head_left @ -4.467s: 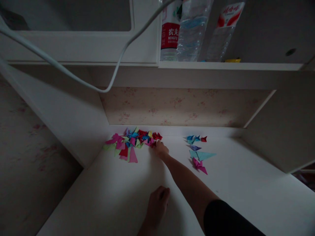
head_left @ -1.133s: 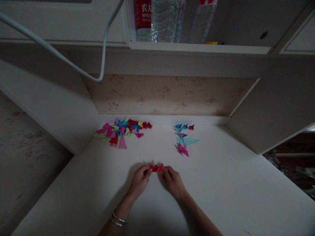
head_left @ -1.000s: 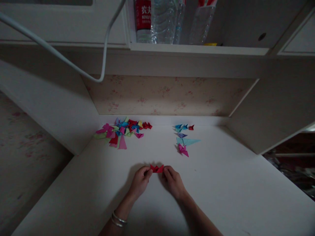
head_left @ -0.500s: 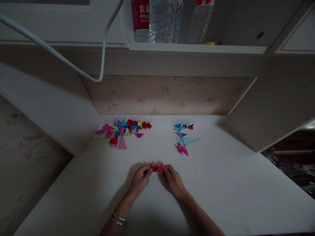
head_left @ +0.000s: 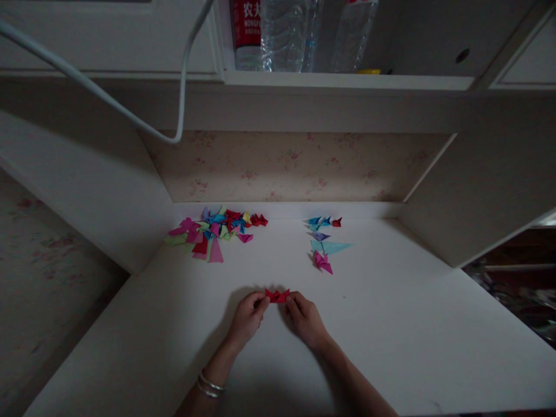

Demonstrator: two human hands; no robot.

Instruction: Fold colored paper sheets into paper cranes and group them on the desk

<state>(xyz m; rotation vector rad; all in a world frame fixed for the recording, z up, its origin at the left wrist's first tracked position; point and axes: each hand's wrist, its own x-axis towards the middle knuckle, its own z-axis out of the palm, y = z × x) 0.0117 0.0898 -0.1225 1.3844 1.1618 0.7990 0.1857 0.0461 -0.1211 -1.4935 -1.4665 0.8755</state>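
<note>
Both of my hands rest on the white desk (head_left: 391, 324) and pinch a small red folded paper piece (head_left: 277, 295) between them. My left hand (head_left: 247, 316) grips its left end with closed fingers; two bangles sit on that wrist. My right hand (head_left: 304, 317) grips the right end, fingers also closed. The red piece shows two or three points along its top edge.
A pile of coloured folded paper pieces (head_left: 215, 230) lies at the back left. A smaller group of folded pieces (head_left: 325, 243) lies at the back centre. Water bottles (head_left: 286, 35) stand on the shelf above, and a white cable (head_left: 130, 116) hangs across the upper left.
4.5 s ago my right hand reached to the pile's edge while the left lay on the desk. Since then both hands hold the red piece near me; in the last second it looks slightly narrower.
</note>
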